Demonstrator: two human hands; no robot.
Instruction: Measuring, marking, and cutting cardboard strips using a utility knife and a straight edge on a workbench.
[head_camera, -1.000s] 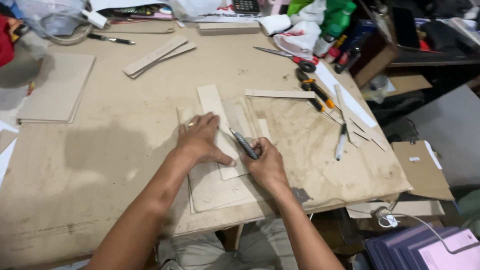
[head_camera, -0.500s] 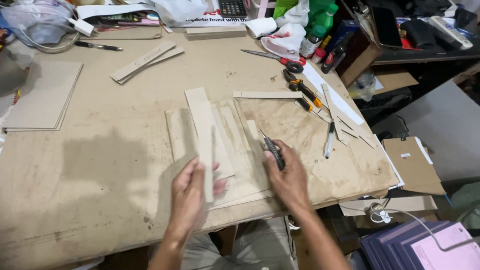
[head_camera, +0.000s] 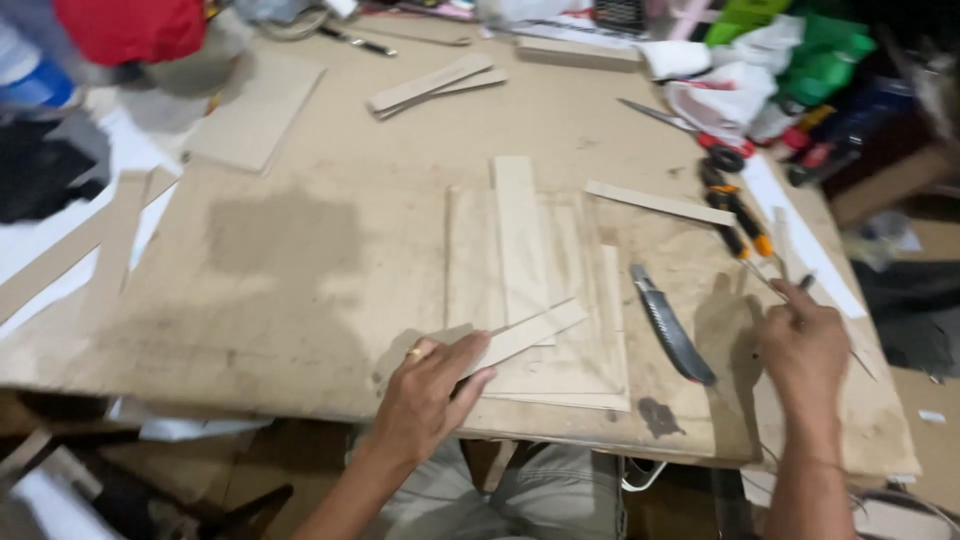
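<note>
My left hand (head_camera: 432, 392) is at the near table edge, gripping one end of a narrow cardboard strip (head_camera: 535, 333). The strip lies slanted across the near part of a stack of flat cardboard sheets (head_camera: 580, 372). A longer cardboard strip (head_camera: 520, 235) lies lengthwise on top of that stack. A grey utility knife (head_camera: 670, 325) lies loose on the table, right of the stack. My right hand (head_camera: 800, 345) is further right, its fingers bent over a thin pen-like thing (head_camera: 803, 284). Whether they grip it is unclear.
Orange-handled tools (head_camera: 740, 215) and red-handled scissors (head_camera: 690, 130) lie at the right. A loose strip (head_camera: 658, 202) sits beyond the stack, two more strips (head_camera: 432, 84) at the back, a cardboard sheet (head_camera: 255, 112) back left. Clutter lines the wooden table's (head_camera: 280, 290) far edge.
My right hand has let go of the knife, which now lies on the table, and moved right. My left hand has lowered the strip onto the stack.
</note>
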